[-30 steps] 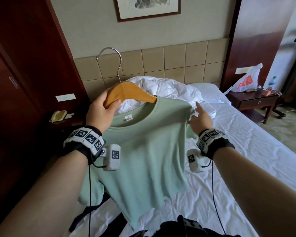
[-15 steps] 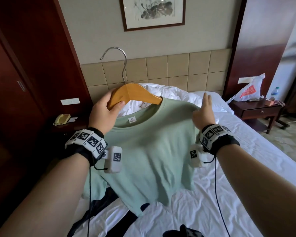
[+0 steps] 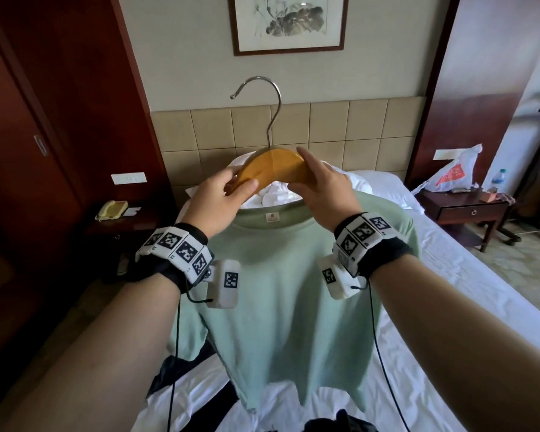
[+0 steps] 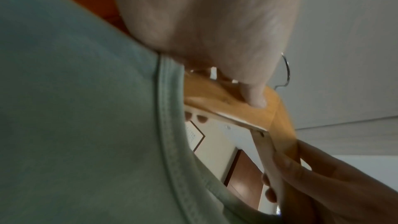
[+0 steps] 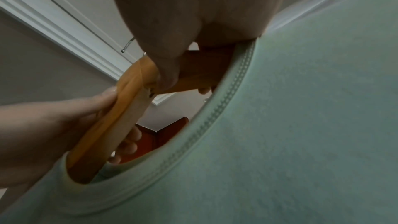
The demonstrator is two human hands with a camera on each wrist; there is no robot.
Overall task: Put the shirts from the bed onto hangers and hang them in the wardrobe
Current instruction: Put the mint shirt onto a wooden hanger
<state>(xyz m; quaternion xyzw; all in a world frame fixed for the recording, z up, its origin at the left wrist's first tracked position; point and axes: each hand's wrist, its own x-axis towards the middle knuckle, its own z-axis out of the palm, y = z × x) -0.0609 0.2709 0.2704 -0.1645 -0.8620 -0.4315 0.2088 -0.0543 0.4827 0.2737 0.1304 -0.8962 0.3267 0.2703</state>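
A pale green T-shirt [image 3: 293, 300] hangs on a wooden hanger [image 3: 272, 168] with a metal hook [image 3: 270, 101], held up over the bed [image 3: 424, 275]. My left hand [image 3: 222, 201] grips the hanger's left arm, thumb in front and fingers behind. My right hand [image 3: 321, 191] grips the right arm beside the collar. The left wrist view shows the hanger [image 4: 254, 111] above the shirt collar [image 4: 170, 125], with the left thumb pressed on the wood. In the right wrist view the hanger [image 5: 120, 111] enters the shirt's neck opening [image 5: 215, 117]. Dark clothing [image 3: 184, 366] lies on the bed below the shirt.
Dark wooden wardrobe panels [image 3: 44, 151] stand at the left, next to a nightstand with a yellow telephone [image 3: 111, 209]. A white duvet [image 3: 340, 179] is heaped at the headboard. A second nightstand [image 3: 471, 210] at the right carries a plastic bag [image 3: 452, 174] and a bottle [image 3: 499, 180].
My right hand left the shirt's right shoulder and took hold of the hanger's right arm. The hanger and shirt rose and moved toward the middle of the view.
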